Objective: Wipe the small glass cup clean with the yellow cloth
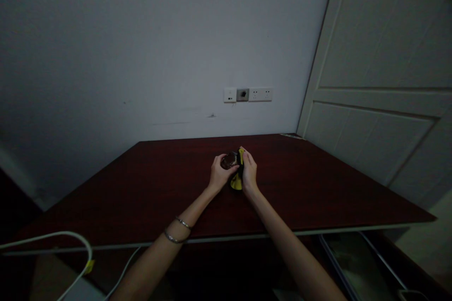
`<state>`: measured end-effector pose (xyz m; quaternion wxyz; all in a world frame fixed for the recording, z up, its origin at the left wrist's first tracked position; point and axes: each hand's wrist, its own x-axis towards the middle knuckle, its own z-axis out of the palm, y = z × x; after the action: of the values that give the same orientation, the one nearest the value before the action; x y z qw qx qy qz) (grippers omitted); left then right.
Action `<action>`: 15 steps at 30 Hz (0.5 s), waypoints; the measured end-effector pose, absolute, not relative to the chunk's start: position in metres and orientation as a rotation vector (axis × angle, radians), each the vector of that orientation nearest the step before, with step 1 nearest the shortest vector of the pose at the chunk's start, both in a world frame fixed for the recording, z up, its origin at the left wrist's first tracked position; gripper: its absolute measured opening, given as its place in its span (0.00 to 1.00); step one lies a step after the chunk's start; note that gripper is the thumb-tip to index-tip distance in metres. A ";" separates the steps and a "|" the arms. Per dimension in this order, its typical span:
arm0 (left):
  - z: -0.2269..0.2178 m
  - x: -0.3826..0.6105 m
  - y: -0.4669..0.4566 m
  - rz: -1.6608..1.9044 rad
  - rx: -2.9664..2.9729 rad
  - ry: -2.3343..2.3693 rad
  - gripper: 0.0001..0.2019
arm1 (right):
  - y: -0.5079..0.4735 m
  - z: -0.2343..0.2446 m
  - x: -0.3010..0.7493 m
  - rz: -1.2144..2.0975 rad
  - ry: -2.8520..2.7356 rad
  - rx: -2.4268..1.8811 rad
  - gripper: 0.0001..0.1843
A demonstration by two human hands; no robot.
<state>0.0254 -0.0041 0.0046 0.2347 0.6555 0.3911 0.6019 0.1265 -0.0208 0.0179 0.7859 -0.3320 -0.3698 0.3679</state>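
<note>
Over the middle of the dark red table (169,174), my two hands are close together. My left hand (219,173) is closed around a small, dark brown, shiny round object (229,160), which looks like glass; its exact kind is unclear in the dim light. My right hand (250,171) is closed on a yellow and black cloth (237,182), pressed against the right side of the round object. The lower end of the cloth hangs between my wrists, close to the tabletop. Part of the cloth is hidden behind my right fingers.
Wall sockets (260,94) sit above the table's back edge. A panelled white door (374,103) borders the right side. At the front left, a white cable (67,233) with a yellow tag loops over the table edge. An open drawer (363,263) lies below the front right.
</note>
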 end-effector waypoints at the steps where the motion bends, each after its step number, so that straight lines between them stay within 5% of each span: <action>1: 0.005 0.025 -0.007 1.656 1.876 1.089 0.27 | -0.019 0.017 0.129 0.816 -0.785 -0.716 0.24; 15: 0.010 0.018 -0.019 1.101 2.684 0.965 0.41 | 0.000 0.016 0.166 1.412 -0.884 -0.879 0.08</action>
<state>0.0180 -0.0193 0.0102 0.0422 0.8770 0.3154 0.3599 0.1661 0.0001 0.0160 0.5882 -0.3775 -0.3795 0.6062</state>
